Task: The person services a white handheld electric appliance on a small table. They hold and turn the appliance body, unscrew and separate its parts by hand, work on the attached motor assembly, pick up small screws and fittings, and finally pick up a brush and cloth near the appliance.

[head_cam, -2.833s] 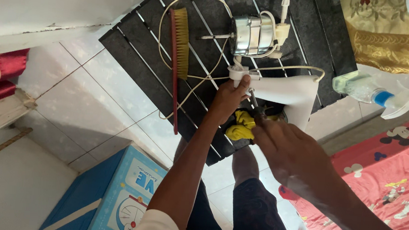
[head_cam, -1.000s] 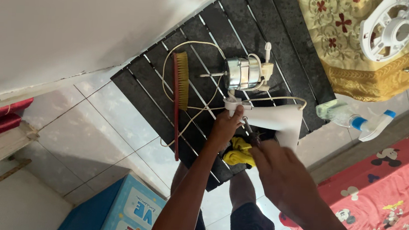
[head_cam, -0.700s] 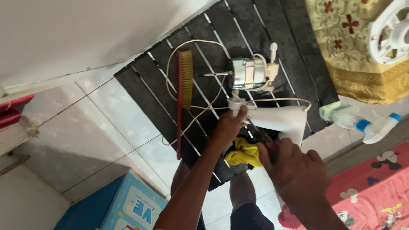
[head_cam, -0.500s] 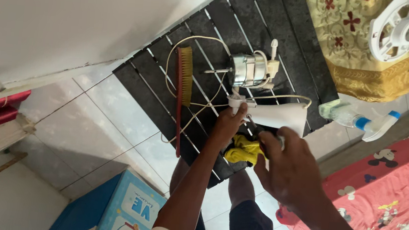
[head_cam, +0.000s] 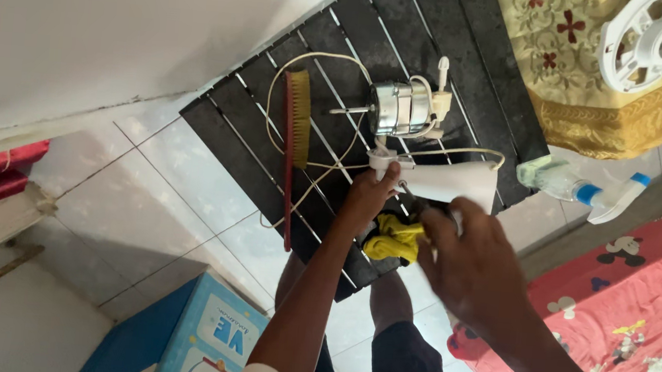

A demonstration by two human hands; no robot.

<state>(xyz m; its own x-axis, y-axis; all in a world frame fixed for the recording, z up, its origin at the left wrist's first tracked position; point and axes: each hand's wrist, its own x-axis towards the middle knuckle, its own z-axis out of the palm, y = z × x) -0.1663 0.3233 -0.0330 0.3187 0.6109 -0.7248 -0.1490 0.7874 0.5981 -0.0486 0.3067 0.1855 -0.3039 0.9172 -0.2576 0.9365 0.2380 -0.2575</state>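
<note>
A white fan stand housing (head_cam: 459, 181) lies on a black slatted board (head_cam: 469, 70), next to a silver fan motor (head_cam: 398, 108) with a cream cord (head_cam: 275, 97). My left hand (head_cam: 365, 201) grips the narrow white end (head_cam: 385, 160) of the housing. My right hand (head_cam: 472, 266) is curled just below the housing, beside a yellow cloth (head_cam: 394, 239). A thin metal shaft (head_cam: 408, 194), like a screwdriver's, runs from its fingers toward the white end. The handle is hidden in the hand.
A red-handled brush (head_cam: 295, 135) lies left of the motor. A spray bottle (head_cam: 578, 188), a white fan grille (head_cam: 646, 46) on gold cloth (head_cam: 572, 79), a red printed mat (head_cam: 639, 317) and a blue box (head_cam: 206, 339) surround the board on the tiled floor (head_cam: 170, 196).
My right hand has come up from lower right to the housing, over the yellow cloth. My left hand has kept its grip on the white end. The view shifted slightly.
</note>
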